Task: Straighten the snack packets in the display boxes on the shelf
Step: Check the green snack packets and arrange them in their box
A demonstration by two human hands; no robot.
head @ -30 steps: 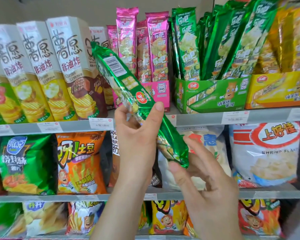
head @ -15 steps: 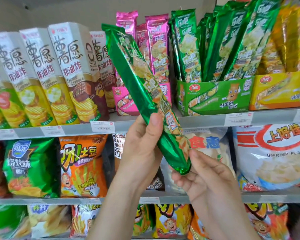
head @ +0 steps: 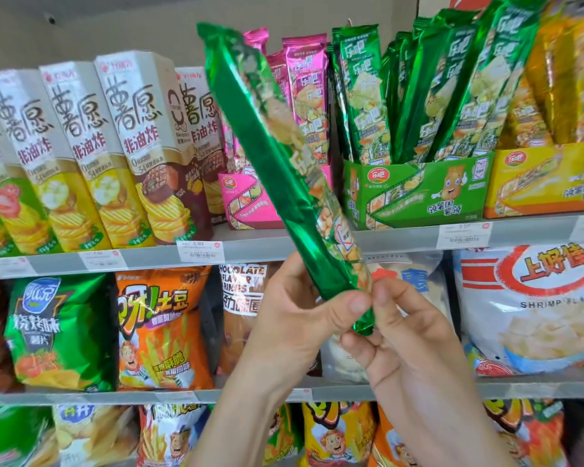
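A long green foil snack packet (head: 277,156) is held up in front of the shelf, tilted with its top to the upper left. My left hand (head: 300,318) grips its lower part, thumb across the front. My right hand (head: 408,338) pinches the packet's bottom end. Behind it on the top shelf stand a pink display box (head: 246,200) with pink packets (head: 305,96), a green display box (head: 418,193) with several green packets (head: 452,89) leaning right, and a yellow display box (head: 547,183) with yellow packets (head: 573,79).
Tall chip cartons (head: 129,146) line the top shelf on the left. The shelf edge (head: 402,239) carries price labels. Below hang chip bags: green (head: 54,332), orange (head: 162,328), and a white shrimp-snack bag (head: 533,308). More bags fill the lowest shelf.
The green packet has been raised and turned more upright. My left hand slid down toward its bottom end, and my right hand closed from a loose touch into a pinch on that end.
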